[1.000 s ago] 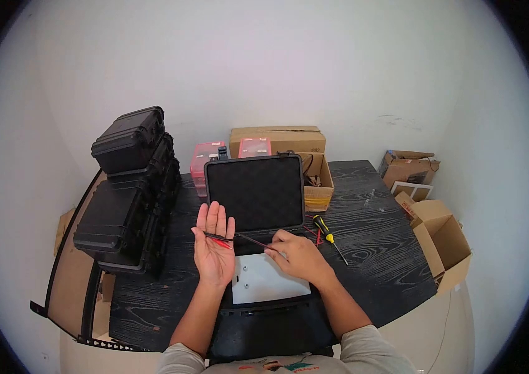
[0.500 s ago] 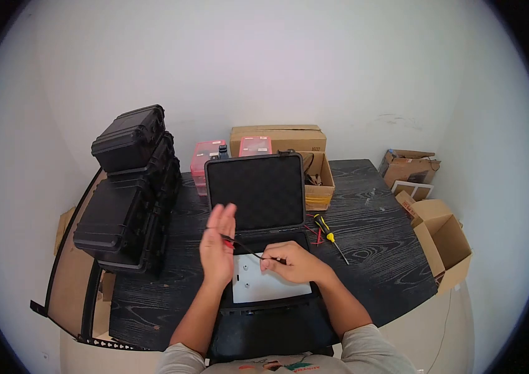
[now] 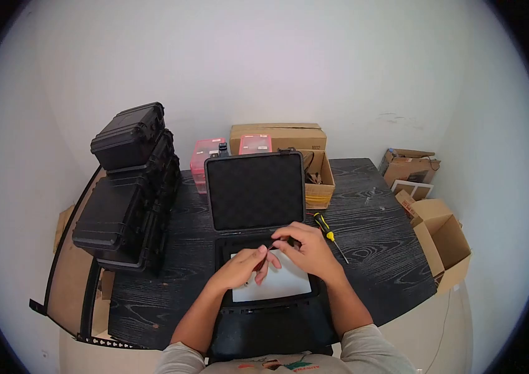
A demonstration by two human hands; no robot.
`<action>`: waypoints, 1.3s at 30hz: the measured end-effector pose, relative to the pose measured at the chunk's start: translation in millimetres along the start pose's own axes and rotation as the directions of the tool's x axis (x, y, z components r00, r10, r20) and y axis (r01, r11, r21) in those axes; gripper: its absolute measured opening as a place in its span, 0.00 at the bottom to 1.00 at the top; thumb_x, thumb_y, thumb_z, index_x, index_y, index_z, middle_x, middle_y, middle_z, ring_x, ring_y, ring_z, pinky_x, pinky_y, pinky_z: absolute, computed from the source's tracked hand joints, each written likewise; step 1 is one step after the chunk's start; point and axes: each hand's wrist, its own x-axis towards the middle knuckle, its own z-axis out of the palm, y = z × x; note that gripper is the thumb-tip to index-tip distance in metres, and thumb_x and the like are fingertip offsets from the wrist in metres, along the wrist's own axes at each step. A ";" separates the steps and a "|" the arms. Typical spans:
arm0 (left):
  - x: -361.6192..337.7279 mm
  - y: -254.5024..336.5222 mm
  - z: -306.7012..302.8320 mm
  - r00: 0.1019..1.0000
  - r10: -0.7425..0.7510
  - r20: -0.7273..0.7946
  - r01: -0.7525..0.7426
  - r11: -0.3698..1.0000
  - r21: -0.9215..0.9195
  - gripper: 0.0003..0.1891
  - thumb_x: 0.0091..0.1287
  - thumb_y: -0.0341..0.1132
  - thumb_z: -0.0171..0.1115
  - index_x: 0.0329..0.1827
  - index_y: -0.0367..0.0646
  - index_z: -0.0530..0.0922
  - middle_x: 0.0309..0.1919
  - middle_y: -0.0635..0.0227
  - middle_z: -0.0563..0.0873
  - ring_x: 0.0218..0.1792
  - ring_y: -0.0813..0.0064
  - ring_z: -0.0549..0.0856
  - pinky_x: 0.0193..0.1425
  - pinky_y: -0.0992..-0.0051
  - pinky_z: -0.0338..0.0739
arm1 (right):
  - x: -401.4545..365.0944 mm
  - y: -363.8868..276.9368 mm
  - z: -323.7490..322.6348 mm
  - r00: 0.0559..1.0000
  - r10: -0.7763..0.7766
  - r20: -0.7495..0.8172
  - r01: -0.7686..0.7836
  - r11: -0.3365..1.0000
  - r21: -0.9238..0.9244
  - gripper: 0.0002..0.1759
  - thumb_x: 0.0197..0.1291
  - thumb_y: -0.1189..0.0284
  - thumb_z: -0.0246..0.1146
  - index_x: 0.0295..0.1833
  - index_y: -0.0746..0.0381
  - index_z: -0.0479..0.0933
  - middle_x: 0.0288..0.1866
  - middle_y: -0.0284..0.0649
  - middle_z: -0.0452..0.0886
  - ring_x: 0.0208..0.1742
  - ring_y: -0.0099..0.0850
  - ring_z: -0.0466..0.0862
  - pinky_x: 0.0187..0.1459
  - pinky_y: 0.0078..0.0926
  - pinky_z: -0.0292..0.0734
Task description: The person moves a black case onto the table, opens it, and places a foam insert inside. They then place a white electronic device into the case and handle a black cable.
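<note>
My left hand (image 3: 244,268) and my right hand (image 3: 307,248) meet above an open black case (image 3: 219,246). Between their fingertips runs a thin black cable (image 3: 271,247), pinched from both sides. A bit of red shows under the fingers of my left hand; most of the cable is hidden. Below the hands a white panel (image 3: 277,288) lies inside the case. The case's lid (image 3: 255,190), lined with dark foam, stands upright behind them.
A yellow-and-black screwdriver (image 3: 325,227) lies right of the case. Stacked black cases (image 3: 118,212) stand left. Behind are red-lidded plastic boxes (image 3: 207,153) and cardboard boxes (image 3: 319,196). An open carton (image 3: 448,243) stands beyond the table's right edge.
My left hand has turned from an upright, spread palm and come down to the right, closing on the cable. My right hand has moved up slightly; both hands are now together.
</note>
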 end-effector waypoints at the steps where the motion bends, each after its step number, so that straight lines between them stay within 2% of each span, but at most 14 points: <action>1: -2.3 3.1 -0.7 0.995 -0.057 0.086 0.061 0.997 -0.051 0.33 0.90 0.52 0.35 0.54 0.35 0.86 0.22 0.70 0.81 0.25 0.77 0.79 0.39 0.75 0.76 | 0.1 3.3 -0.6 0.997 -0.076 0.010 0.076 0.997 -0.023 0.06 0.65 0.73 0.76 0.45 0.63 0.89 0.39 0.37 0.85 0.36 0.27 0.84 0.39 0.26 0.78; 3: -7.4 6.3 -1.5 0.981 -0.070 0.182 0.109 0.971 -0.214 0.32 0.90 0.51 0.37 0.54 0.33 0.85 0.20 0.70 0.81 0.23 0.76 0.80 0.42 0.74 0.78 | -0.4 11.5 -4.1 0.974 -0.223 0.034 0.225 0.972 -0.066 0.07 0.62 0.73 0.77 0.45 0.61 0.90 0.43 0.37 0.86 0.40 0.31 0.86 0.42 0.28 0.81; 7: -9.2 0.4 -6.7 0.938 0.068 0.339 0.115 0.864 -0.490 0.33 0.88 0.51 0.38 0.56 0.28 0.84 0.17 0.69 0.80 0.19 0.75 0.79 0.43 0.74 0.80 | -4.2 4.6 -18.0 0.956 -0.247 0.158 0.263 0.961 -0.088 0.08 0.62 0.72 0.77 0.45 0.61 0.90 0.46 0.36 0.86 0.45 0.34 0.87 0.48 0.31 0.83; 10: -9.9 4.5 -2.6 0.955 0.027 0.296 0.108 0.896 -0.430 0.35 0.87 0.51 0.39 0.54 0.22 0.85 0.11 0.71 0.74 0.13 0.77 0.75 0.27 0.70 0.80 | -5.3 6.5 -19.3 0.942 -0.262 0.208 0.288 0.951 -0.111 0.06 0.64 0.71 0.76 0.43 0.60 0.89 0.50 0.36 0.85 0.51 0.35 0.85 0.55 0.34 0.80; 12: -11.7 10.9 -3.6 0.950 -0.061 0.306 0.154 0.945 -0.288 0.35 0.87 0.51 0.40 0.52 0.22 0.86 0.11 0.71 0.73 0.13 0.77 0.75 0.38 0.69 0.86 | -3.1 13.7 -22.2 0.912 -0.310 0.267 0.335 0.941 -0.051 0.06 0.66 0.70 0.75 0.43 0.60 0.88 0.54 0.36 0.85 0.57 0.36 0.82 0.61 0.36 0.76; 16: -13.5 12.1 -4.1 0.932 -0.088 0.351 0.157 0.972 -0.172 0.36 0.88 0.52 0.42 0.46 0.23 0.88 0.10 0.70 0.73 0.13 0.76 0.75 0.68 0.66 0.84 | -0.2 29.9 -22.0 0.875 -0.243 0.418 0.079 0.925 0.372 0.07 0.72 0.68 0.70 0.40 0.60 0.84 0.61 0.40 0.80 0.64 0.37 0.76 0.66 0.39 0.70; 18: -14.3 12.5 -3.2 0.947 -0.060 0.316 0.139 0.962 -0.233 0.36 0.88 0.52 0.43 0.44 0.24 0.87 0.09 0.69 0.72 0.13 0.75 0.75 0.78 0.61 0.75 | 1.5 40.9 -18.6 0.865 -0.243 0.439 0.008 0.881 0.473 0.11 0.74 0.66 0.69 0.40 0.60 0.83 0.63 0.42 0.79 0.65 0.35 0.75 0.66 0.39 0.71; 22: -10.4 1.7 -7.0 0.948 0.170 0.270 -0.035 0.896 -0.443 0.34 0.90 0.49 0.41 0.42 0.28 0.87 0.10 0.68 0.74 0.13 0.74 0.76 0.72 0.59 0.81 | 2.2 52.2 -17.8 0.877 -0.219 0.428 -0.062 0.831 0.553 0.20 0.78 0.57 0.66 0.39 0.62 0.84 0.65 0.45 0.79 0.66 0.37 0.76 0.67 0.40 0.71; 25: -11.8 0.5 -8.4 0.954 0.241 0.180 -0.084 0.788 -0.610 0.34 0.90 0.49 0.40 0.40 0.28 0.87 0.09 0.66 0.73 0.13 0.71 0.77 0.83 0.47 0.70 | 1.9 59.0 -21.3 0.883 -0.209 0.420 -0.087 0.807 0.584 0.21 0.79 0.56 0.64 0.38 0.63 0.83 0.65 0.45 0.79 0.67 0.36 0.76 0.68 0.39 0.70; 29: -10.7 -8.0 -16.8 0.937 0.348 0.012 -0.233 0.651 -0.722 0.34 0.90 0.49 0.37 0.41 0.30 0.87 0.11 0.65 0.75 0.14 0.70 0.78 0.80 0.42 0.71 | 3.3 63.4 -36.2 0.892 -0.149 0.427 -0.118 0.836 0.537 0.22 0.80 0.57 0.63 0.37 0.63 0.82 0.66 0.46 0.79 0.69 0.37 0.75 0.70 0.40 0.69; 30: -14.2 -4.5 -13.1 0.964 0.252 -0.089 -0.223 0.578 -0.785 0.38 0.90 0.49 0.31 0.34 0.31 0.86 0.08 0.68 0.66 0.15 0.71 0.76 0.79 0.43 0.73 | 3.1 64.6 -40.7 0.893 -0.126 0.432 -0.131 0.846 0.517 0.22 0.80 0.57 0.63 0.37 0.63 0.82 0.66 0.46 0.79 0.69 0.37 0.75 0.71 0.41 0.69; 33: -10.1 0.7 -16.4 0.911 0.368 -0.185 -0.349 0.452 -0.821 0.36 0.89 0.48 0.31 0.37 0.35 0.86 0.09 0.70 0.67 0.16 0.71 0.75 0.79 0.43 0.73 | 3.2 77.0 -53.1 0.897 -0.139 0.419 -0.094 0.867 0.489 0.22 0.81 0.55 0.61 0.39 0.62 0.82 0.70 0.45 0.78 0.67 0.33 0.76 0.67 0.36 0.71; 36: -11.6 6.4 -18.2 0.896 0.308 -0.321 -0.422 0.362 -0.831 0.32 0.89 0.48 0.35 0.41 0.39 0.87 0.11 0.73 0.69 0.18 0.74 0.76 0.81 0.44 0.72 | 2.9 81.1 -67.1 0.920 -0.159 0.359 -0.009 0.905 0.425 0.22 0.81 0.56 0.62 0.36 0.61 0.81 0.73 0.45 0.78 0.70 0.35 0.75 0.67 0.35 0.70; 39: -9.5 6.8 -22.5 0.871 0.275 -0.407 -0.481 0.303 -0.823 0.28 0.88 0.46 0.41 0.41 0.42 0.88 0.11 0.75 0.69 0.19 0.77 0.75 0.81 0.47 0.72 | -1.5 89.0 -79.7 0.944 -0.093 0.317 -0.059 0.897 0.439 0.22 0.81 0.58 0.62 0.34 0.61 0.80 0.75 0.45 0.78 0.71 0.36 0.75 0.66 0.35 0.70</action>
